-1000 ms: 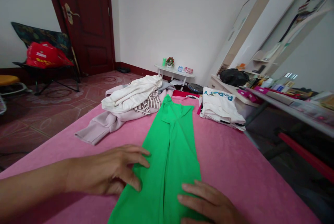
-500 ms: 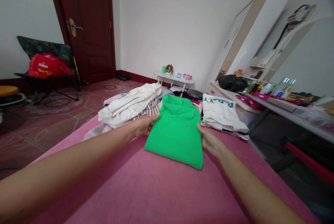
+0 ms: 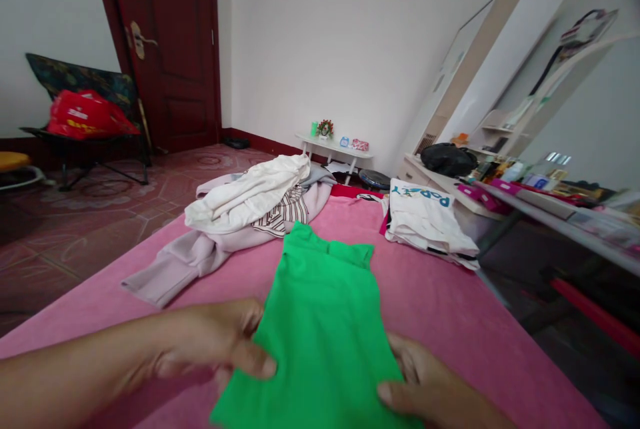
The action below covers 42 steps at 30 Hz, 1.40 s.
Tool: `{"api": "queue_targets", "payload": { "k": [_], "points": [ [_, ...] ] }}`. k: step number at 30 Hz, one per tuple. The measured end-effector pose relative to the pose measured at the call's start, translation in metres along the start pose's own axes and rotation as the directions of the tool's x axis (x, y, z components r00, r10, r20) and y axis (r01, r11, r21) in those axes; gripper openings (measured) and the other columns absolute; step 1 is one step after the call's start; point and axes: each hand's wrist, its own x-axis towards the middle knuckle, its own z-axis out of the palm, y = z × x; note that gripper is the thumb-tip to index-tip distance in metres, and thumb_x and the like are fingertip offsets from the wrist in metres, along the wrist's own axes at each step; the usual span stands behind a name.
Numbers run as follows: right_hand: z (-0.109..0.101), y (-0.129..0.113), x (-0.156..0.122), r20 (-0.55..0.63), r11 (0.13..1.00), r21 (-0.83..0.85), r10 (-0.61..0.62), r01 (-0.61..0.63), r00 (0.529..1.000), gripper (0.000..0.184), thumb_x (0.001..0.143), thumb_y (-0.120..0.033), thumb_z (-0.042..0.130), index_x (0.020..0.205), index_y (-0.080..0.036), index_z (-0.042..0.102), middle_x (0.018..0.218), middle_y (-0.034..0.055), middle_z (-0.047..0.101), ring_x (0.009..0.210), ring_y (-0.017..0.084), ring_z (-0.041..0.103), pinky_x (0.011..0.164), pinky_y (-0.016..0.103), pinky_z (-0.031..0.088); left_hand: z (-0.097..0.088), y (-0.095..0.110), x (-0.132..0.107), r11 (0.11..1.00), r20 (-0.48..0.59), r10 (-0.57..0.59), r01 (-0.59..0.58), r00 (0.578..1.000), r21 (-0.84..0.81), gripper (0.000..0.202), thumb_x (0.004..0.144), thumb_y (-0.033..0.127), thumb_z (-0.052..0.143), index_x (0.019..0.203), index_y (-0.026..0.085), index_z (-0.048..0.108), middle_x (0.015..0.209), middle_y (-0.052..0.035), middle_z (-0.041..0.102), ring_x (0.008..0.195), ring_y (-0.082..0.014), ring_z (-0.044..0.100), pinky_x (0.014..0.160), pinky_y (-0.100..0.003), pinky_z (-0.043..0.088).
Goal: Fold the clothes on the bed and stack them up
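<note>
A folded bright green garment [image 3: 323,312] lies on the pink bed cover [image 3: 440,309], its near end lifted slightly. My left hand [image 3: 220,342] pinches its left edge, thumb on top. Closed on its near right corner is my right hand [image 3: 430,389], with the fingers under the cloth and the thumb above.
A heap of white, striped and pale lilac clothes [image 3: 240,212] lies at the far left of the bed. A folded stack with a white printed shirt [image 3: 425,215] sits at the far right. A cluttered desk [image 3: 545,195] runs along the right; a dark door [image 3: 170,49] and a chair with a red bag [image 3: 83,115] stand across the floor.
The long green garment was folded in half away from me at arm's length. Both hands have since drawn it back toward me and now grip its near end.
</note>
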Motion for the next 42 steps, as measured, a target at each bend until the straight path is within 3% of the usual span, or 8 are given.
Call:
{"api": "queue_targets", "payload": {
  "k": [3, 7, 14, 22, 27, 33, 40, 42],
  "points": [
    [0.006, 0.008, -0.02, 0.047, 0.995, -0.047, 0.093, -0.091, 0.995, 0.061, 0.064, -0.05, 0.076, 0.117, -0.024, 0.06, 0.101, 0.0077, 0.071, 0.095, 0.027, 0.067, 0.082, 0.035, 0.054, 0.009, -0.011, -0.027, 0.994, 0.175, -0.106, 0.11, 0.979, -0.017, 0.04, 0.073, 0.05, 0.069, 0.102, 0.022, 0.071, 0.101, -0.0049, 0.071, 0.074, -0.0218, 0.068, 0.059, -0.029, 0.055],
    [-0.017, 0.0, 0.004, -0.183, 0.994, -0.036, 0.093, -0.102, 0.979, 0.048, 0.076, -0.054, 0.064, 0.108, -0.019, 0.061, 0.093, 0.0091, 0.071, 0.075, 0.02, 0.069, 0.064, 0.031, 0.056, -0.008, -0.015, -0.017, 0.998, -0.127, -0.022, 0.014, 0.992, -0.058, 0.046, 0.076, 0.053, 0.066, 0.103, 0.016, 0.068, 0.096, -0.0083, 0.071, 0.077, -0.0179, 0.067, 0.065, -0.025, 0.055],
    [-0.041, -0.002, 0.066, -0.444, 0.991, -0.057, -0.134, 0.122, 0.886, 0.045, 0.068, -0.045, 0.074, 0.103, -0.019, 0.062, 0.091, 0.0067, 0.072, 0.08, 0.022, 0.069, 0.076, 0.035, 0.054, -0.055, -0.005, 0.033, 0.978, -0.432, 0.162, -0.202, 0.887, -0.049, 0.058, 0.065, 0.04, 0.079, 0.114, 0.017, 0.058, 0.091, -0.0068, 0.069, 0.073, -0.0158, 0.066, 0.067, -0.028, 0.055],
    [-0.058, -0.005, 0.081, -0.504, 0.675, -0.712, -0.681, 0.19, 0.532, 0.039, 0.074, -0.043, 0.063, 0.104, -0.018, 0.06, 0.105, 0.0108, 0.066, 0.099, 0.026, 0.061, 0.083, 0.038, 0.049, -0.087, 0.001, 0.068, 0.918, -0.507, 0.391, -0.367, 0.768, 0.153, 0.055, 0.058, 0.032, 0.083, 0.103, 0.016, 0.056, 0.076, 0.0006, 0.062, 0.064, -0.0141, 0.063, 0.06, -0.028, 0.052],
    [-0.024, -0.043, 0.12, -0.136, 0.402, -0.873, -0.743, 0.275, 0.655, 0.02, 0.075, -0.017, 0.056, 0.091, -0.021, 0.067, 0.099, 0.0045, 0.066, 0.092, 0.018, 0.06, 0.079, 0.031, 0.047, -0.091, 0.01, 0.081, 0.889, -0.48, 0.451, -0.426, 0.752, 0.169, 0.052, 0.057, 0.041, 0.083, 0.094, 0.012, 0.061, 0.073, -0.0019, 0.065, 0.063, -0.0145, 0.062, 0.06, -0.026, 0.05],
    [-0.005, -0.028, 0.17, -0.134, 0.629, -0.704, -0.574, 0.331, 0.808, 0.026, 0.072, -0.03, 0.065, 0.095, -0.017, 0.067, 0.093, 0.0052, 0.069, 0.079, 0.019, 0.061, 0.074, 0.032, 0.047, -0.076, 0.003, 0.088, 0.834, -0.502, 0.538, -0.514, 0.678, 0.199, 0.045, 0.062, 0.045, 0.079, 0.087, 0.012, 0.063, 0.079, -0.0053, 0.068, 0.066, -0.0145, 0.062, 0.062, -0.025, 0.046],
    [-0.007, -0.023, 0.162, -0.318, 0.698, -0.571, -0.672, 0.431, 0.669, 0.024, 0.078, -0.038, 0.058, 0.064, -0.019, 0.057, 0.077, 0.001, 0.062, 0.077, 0.016, 0.055, 0.071, 0.025, 0.042, -0.06, 0.003, 0.081, 0.775, -0.573, 0.629, -0.374, 0.526, 0.509, 0.039, 0.073, 0.052, 0.068, 0.076, 0.015, 0.057, 0.065, 0.0012, 0.057, 0.058, -0.0111, 0.051, 0.052, -0.021, 0.037],
    [-0.007, -0.024, 0.158, -0.371, 0.708, -0.562, -0.678, 0.427, 0.635, 0.027, 0.081, -0.04, 0.055, 0.065, -0.019, 0.053, 0.065, -0.0024, 0.052, 0.065, 0.012, 0.048, 0.06, 0.022, 0.038, -0.055, 0.002, 0.078, 0.773, -0.552, 0.617, -0.296, 0.562, 0.562, 0.041, 0.067, 0.051, 0.073, 0.074, 0.015, 0.055, 0.062, 0.0026, 0.054, 0.056, -0.0106, 0.049, 0.05, -0.02, 0.034]
  ]
}}
